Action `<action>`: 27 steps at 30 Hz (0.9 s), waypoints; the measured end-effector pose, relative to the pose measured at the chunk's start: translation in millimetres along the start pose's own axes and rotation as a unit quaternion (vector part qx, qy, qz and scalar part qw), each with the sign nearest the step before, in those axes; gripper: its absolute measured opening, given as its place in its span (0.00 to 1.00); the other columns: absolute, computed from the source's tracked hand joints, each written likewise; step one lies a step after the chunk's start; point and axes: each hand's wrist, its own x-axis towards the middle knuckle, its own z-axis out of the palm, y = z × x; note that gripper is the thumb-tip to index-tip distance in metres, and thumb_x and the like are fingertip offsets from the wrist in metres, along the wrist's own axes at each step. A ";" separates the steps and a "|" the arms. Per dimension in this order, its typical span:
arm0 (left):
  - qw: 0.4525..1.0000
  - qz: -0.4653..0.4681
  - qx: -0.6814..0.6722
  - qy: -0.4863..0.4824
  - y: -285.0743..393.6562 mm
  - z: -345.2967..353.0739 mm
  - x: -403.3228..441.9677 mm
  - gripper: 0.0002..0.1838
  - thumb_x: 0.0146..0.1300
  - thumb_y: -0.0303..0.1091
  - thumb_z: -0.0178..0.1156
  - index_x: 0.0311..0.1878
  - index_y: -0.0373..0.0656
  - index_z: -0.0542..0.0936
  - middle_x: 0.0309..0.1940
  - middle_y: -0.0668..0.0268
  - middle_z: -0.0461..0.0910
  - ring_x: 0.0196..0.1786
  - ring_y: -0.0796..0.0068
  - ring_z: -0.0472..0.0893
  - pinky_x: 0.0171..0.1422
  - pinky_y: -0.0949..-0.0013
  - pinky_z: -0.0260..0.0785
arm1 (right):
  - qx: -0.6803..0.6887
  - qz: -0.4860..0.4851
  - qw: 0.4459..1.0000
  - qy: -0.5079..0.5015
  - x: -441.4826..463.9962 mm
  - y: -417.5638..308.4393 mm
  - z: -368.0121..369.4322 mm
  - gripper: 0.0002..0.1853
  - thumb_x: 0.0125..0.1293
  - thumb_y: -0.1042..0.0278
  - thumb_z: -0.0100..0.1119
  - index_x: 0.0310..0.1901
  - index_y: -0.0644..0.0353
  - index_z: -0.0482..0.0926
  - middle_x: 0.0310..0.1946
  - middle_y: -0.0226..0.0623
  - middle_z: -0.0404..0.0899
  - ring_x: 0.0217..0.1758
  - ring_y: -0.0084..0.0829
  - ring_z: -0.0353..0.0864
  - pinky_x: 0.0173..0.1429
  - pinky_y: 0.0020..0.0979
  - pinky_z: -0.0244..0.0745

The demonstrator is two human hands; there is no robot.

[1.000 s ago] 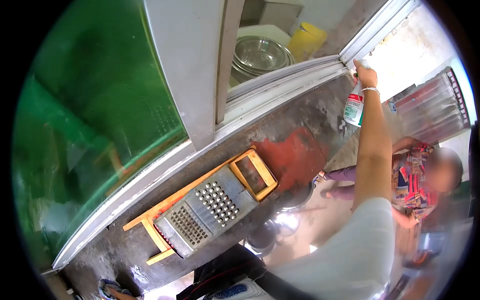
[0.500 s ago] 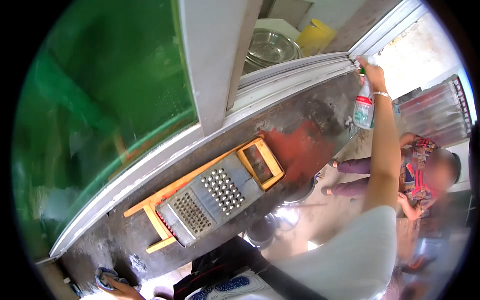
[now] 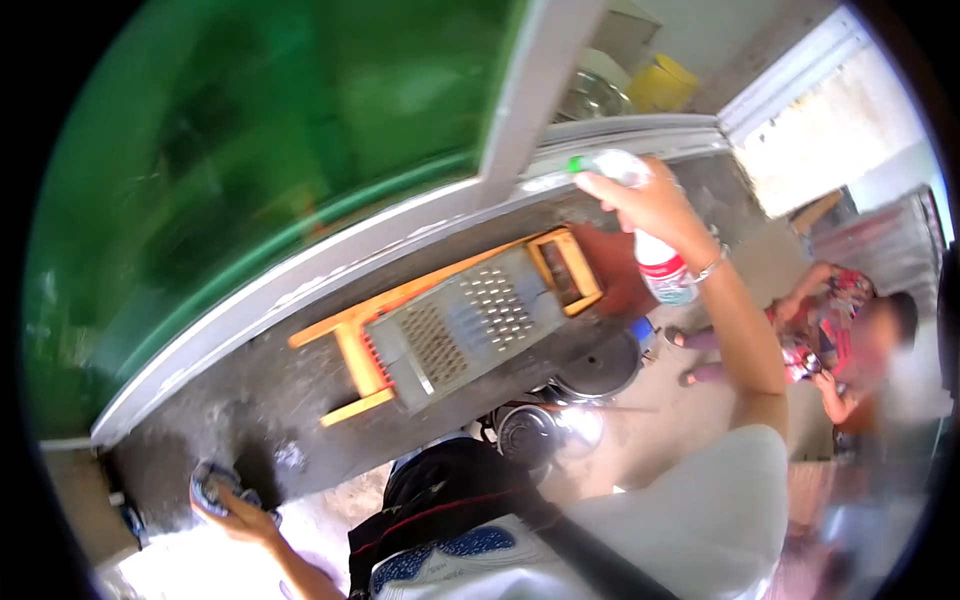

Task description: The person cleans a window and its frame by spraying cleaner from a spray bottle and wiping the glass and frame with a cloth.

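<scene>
My right hand (image 3: 662,208) is closed around a spray bottle (image 3: 665,272) with a white head, green nozzle tip and red-and-white label. Its nozzle points left, close to the upright frame (image 3: 545,80) of a sliding window with green glass (image 3: 300,110). At the lower left, my left hand (image 3: 245,520) grips a bunched blue-grey cloth (image 3: 212,487) at the edge of the dark ledge (image 3: 235,400). Between my hands, a large metal grater in a yellow wooden frame (image 3: 465,325) lies on the ledge, touched by neither hand.
Behind the window opening are metal bowls (image 3: 590,97) and a yellow container (image 3: 662,84). Below the ledge stand dark pots (image 3: 600,365) and a shiny pan (image 3: 528,437). Another person (image 3: 835,330) sits at the right, near a corrugated metal sheet (image 3: 885,240).
My right hand has carried the spray bottle left, from the far end of the window track toward the upright frame. My left hand still holds the cloth. The view has shifted.
</scene>
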 end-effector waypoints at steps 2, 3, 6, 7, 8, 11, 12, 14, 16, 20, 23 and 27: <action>0.988 -0.111 -0.092 -0.046 23.9 -9.9 6.4 0.19 0.65 0.37 0.53 0.57 0.40 0.75 0.49 0.56 0.78 0.50 0.61 0.78 0.54 0.58 0.72 | 0.044 0.002 0.999 0.030 -0.9 2.3 -0.1 0.25 0.56 0.43 0.68 0.44 0.56 0.83 0.27 0.29 0.80 0.19 0.16 0.70 0.23 0.21 0.66; 0.982 -0.099 -0.158 -0.034 18.3 -15.5 11.3 0.19 0.65 0.37 0.54 0.57 0.39 0.75 0.49 0.57 0.78 0.52 0.62 0.77 0.56 0.59 0.69 | 0.085 0.004 0.996 0.027 -15.0 -13.6 -3.3 0.27 0.55 0.43 0.69 0.46 0.58 0.82 0.30 0.32 0.81 0.19 0.14 0.69 0.24 0.20 0.64; 0.921 -0.215 -0.321 0.052 1.4 -37.2 39.4 0.15 0.66 0.31 0.53 0.54 0.37 0.75 0.46 0.60 0.78 0.50 0.68 0.74 0.59 0.65 0.65 | 0.100 0.003 0.993 0.069 -41.8 -31.2 -11.2 0.23 0.59 0.48 0.65 0.48 0.58 0.82 0.35 0.36 0.82 0.18 0.13 0.64 0.23 0.20 0.55; 0.928 -0.187 -0.316 0.064 -5.9 -48.2 56.1 0.15 0.66 0.30 0.53 0.53 0.37 0.76 0.46 0.61 0.78 0.49 0.70 0.74 0.58 0.66 0.65 | 0.111 0.011 0.989 0.093 -46.6 -22.5 -15.0 0.21 0.62 0.51 0.63 0.49 0.58 0.82 0.35 0.33 0.82 0.19 0.13 0.64 0.23 0.21 0.56; 0.933 -0.158 -0.316 0.070 -17.3 -59.9 75.4 0.14 0.66 0.30 0.54 0.53 0.36 0.76 0.47 0.62 0.78 0.49 0.71 0.75 0.58 0.68 0.65 | 0.105 -0.008 0.991 0.078 -44.1 3.9 -28.6 0.18 0.66 0.55 0.59 0.50 0.61 0.82 0.35 0.30 0.80 0.18 0.13 0.63 0.23 0.21 0.56; 0.920 -0.194 -0.342 -0.002 -33.9 -88.9 124.3 0.17 0.65 0.30 0.56 0.55 0.35 0.75 0.48 0.63 0.78 0.49 0.76 0.75 0.56 0.72 0.67 | 0.152 -0.085 0.982 0.074 -84.2 18.6 -36.2 0.17 0.70 0.59 0.55 0.50 0.64 0.79 0.35 0.31 0.78 0.16 0.13 0.60 0.21 0.21 0.54; 0.921 -0.217 -0.322 -0.031 -36.1 -90.1 142.7 0.18 0.65 0.30 0.57 0.57 0.34 0.75 0.49 0.64 0.78 0.49 0.77 0.75 0.55 0.73 0.67 | 0.179 -0.078 0.978 0.075 -89.7 14.3 -28.4 0.17 0.71 0.59 0.54 0.49 0.65 0.79 0.35 0.31 0.78 0.15 0.13 0.60 0.21 0.21 0.53; 0.930 -0.201 -0.303 -0.060 -72.5 -80.2 177.7 0.20 0.63 0.29 0.56 0.59 0.34 0.74 0.50 0.62 0.78 0.51 0.74 0.76 0.56 0.71 0.68 | 0.225 -0.064 0.965 0.119 -115.5 -24.5 1.7 0.16 0.72 0.59 0.53 0.47 0.65 0.77 0.35 0.31 0.77 0.14 0.13 0.59 0.19 0.20 0.52; 0.967 -0.170 -0.184 -0.043 -89.5 -71.4 206.7 0.23 0.61 0.29 0.57 0.61 0.35 0.73 0.52 0.60 0.78 0.53 0.70 0.76 0.58 0.70 0.67 | 0.239 -0.028 0.968 0.077 -114.2 1.9 -4.2 0.14 0.73 0.60 0.51 0.44 0.65 0.76 0.35 0.32 0.76 0.13 0.14 0.58 0.18 0.20 0.52; 0.967 -0.148 -0.190 -0.077 -111.9 -54.3 240.0 0.28 0.60 0.28 0.57 0.65 0.36 0.69 0.55 0.57 0.77 0.56 0.66 0.76 0.62 0.68 0.66 | 0.235 -0.009 0.967 0.097 -135.9 -0.4 5.7 0.12 0.74 0.63 0.49 0.42 0.64 0.75 0.35 0.36 0.76 0.11 0.15 0.57 0.17 0.21 0.52; 0.972 -0.157 -0.146 -0.094 -133.9 -31.9 254.0 0.29 0.60 0.28 0.57 0.66 0.37 0.68 0.54 0.56 0.77 0.56 0.66 0.76 0.61 0.69 0.66 | 0.214 -0.029 0.969 0.117 -154.9 -9.3 17.0 0.14 0.73 0.62 0.50 0.48 0.66 0.75 0.36 0.36 0.77 0.12 0.16 0.58 0.19 0.20 0.53; 0.878 -0.279 -0.374 -0.103 -157.6 -11.5 272.0 0.22 0.59 0.27 0.55 0.58 0.36 0.74 0.46 0.59 0.80 0.47 0.69 0.80 0.49 0.65 0.74 | 0.228 -0.029 0.963 0.138 -177.9 -10.4 29.4 0.16 0.72 0.60 0.53 0.51 0.65 0.74 0.35 0.35 0.78 0.14 0.16 0.61 0.19 0.21 0.54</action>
